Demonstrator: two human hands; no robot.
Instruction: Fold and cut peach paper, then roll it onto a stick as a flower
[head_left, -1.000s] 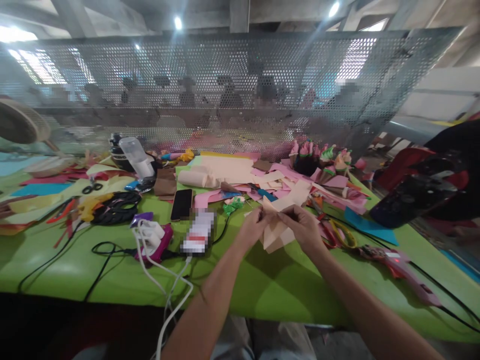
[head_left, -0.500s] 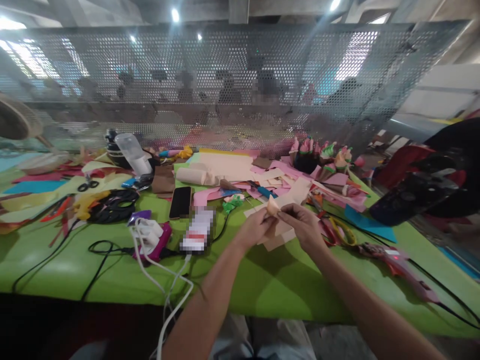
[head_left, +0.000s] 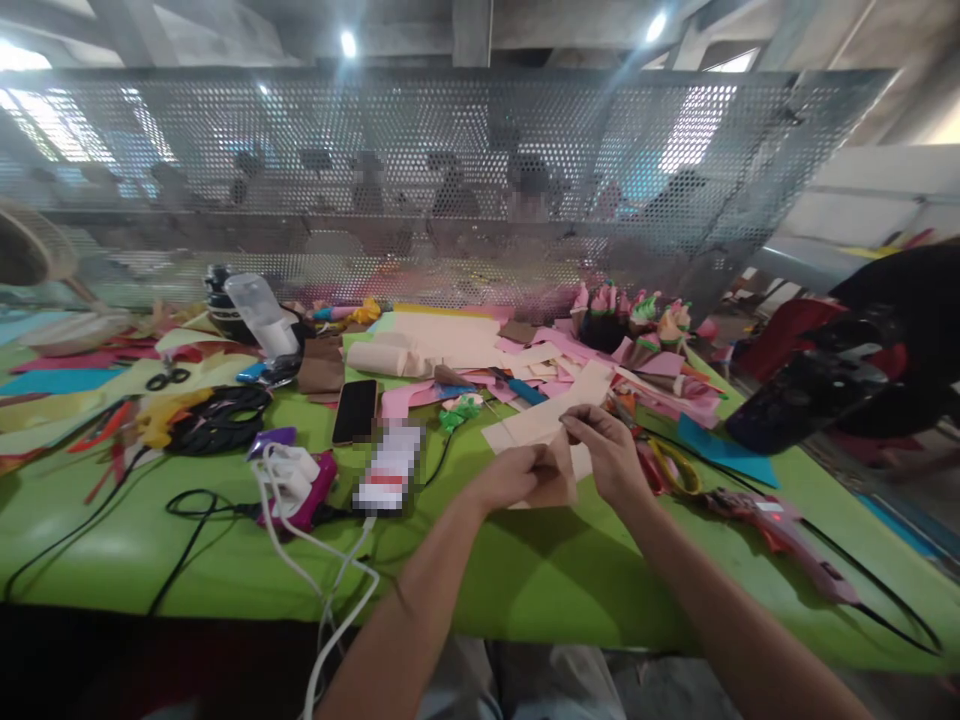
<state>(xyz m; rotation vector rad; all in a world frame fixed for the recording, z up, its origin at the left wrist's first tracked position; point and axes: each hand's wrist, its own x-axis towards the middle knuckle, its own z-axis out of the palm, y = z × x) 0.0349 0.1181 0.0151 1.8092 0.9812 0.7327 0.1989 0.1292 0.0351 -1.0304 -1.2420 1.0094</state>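
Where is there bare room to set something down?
Bare green table shows between both forearms, nearer than the held paper, and between the right forearm and pink tool. Crowded: far side, with paper scraps; left, with plugs and cords.

Hands: two, left hand (head_left: 516,480) and right hand (head_left: 606,448). Held paper piece (head_left: 559,478): one. Phones (head_left: 355,411): two. Black scissors (head_left: 167,378): one pair. Paper roll (head_left: 377,358): one. Clear bottle (head_left: 262,312): one. Magenta power strip (head_left: 321,488): one. Pink glue gun (head_left: 806,545): one. Fan (head_left: 30,245): one. Perforated metal panel (head_left: 420,130): one.

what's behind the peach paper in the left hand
Pale paper strips lie behind it on the green table; whatever the peach paper and left hand cover can't be seen.
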